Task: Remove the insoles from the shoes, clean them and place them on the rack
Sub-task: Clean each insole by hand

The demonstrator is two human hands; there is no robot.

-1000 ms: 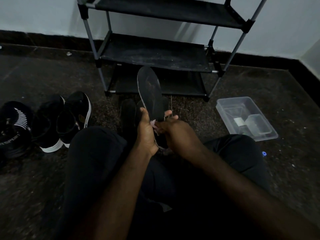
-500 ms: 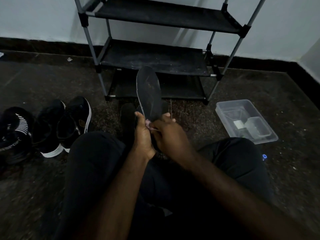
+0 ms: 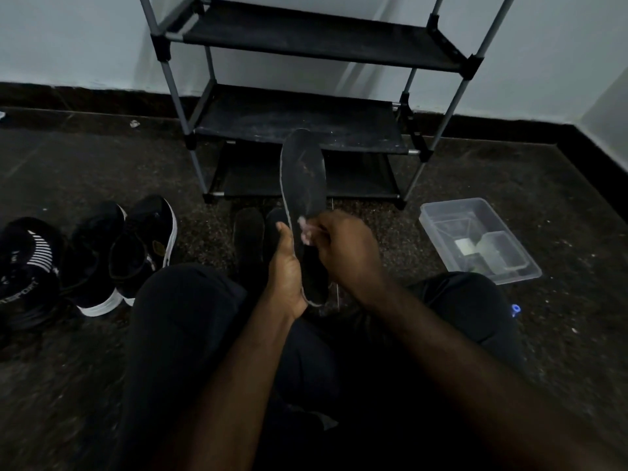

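My left hand [image 3: 287, 266] grips a black insole [image 3: 302, 171] by its lower half and holds it upright in front of me. My right hand [image 3: 346, 246] pinches a small whitish wipe [image 3: 306, 229] against the insole's middle. Two more dark insoles [image 3: 249, 232] lie flat on the floor just behind my hands. A black pair of shoes with white soles [image 3: 122, 246] stands at the left, beside a black shoe with white stripes [image 3: 29, 266]. The black shoe rack [image 3: 299, 120] with grey poles stands against the wall ahead.
A clear plastic box [image 3: 475, 239] with smaller clear tubs inside sits on the floor at the right. My dark-trousered knees fill the foreground. A small blue object [image 3: 516, 308] lies by my right knee. The floor is dark speckled stone; white walls meet at the right.
My right hand with the wipe has slid a little up the insole. The insole stays upright in my left hand, and the view has tilted slightly.
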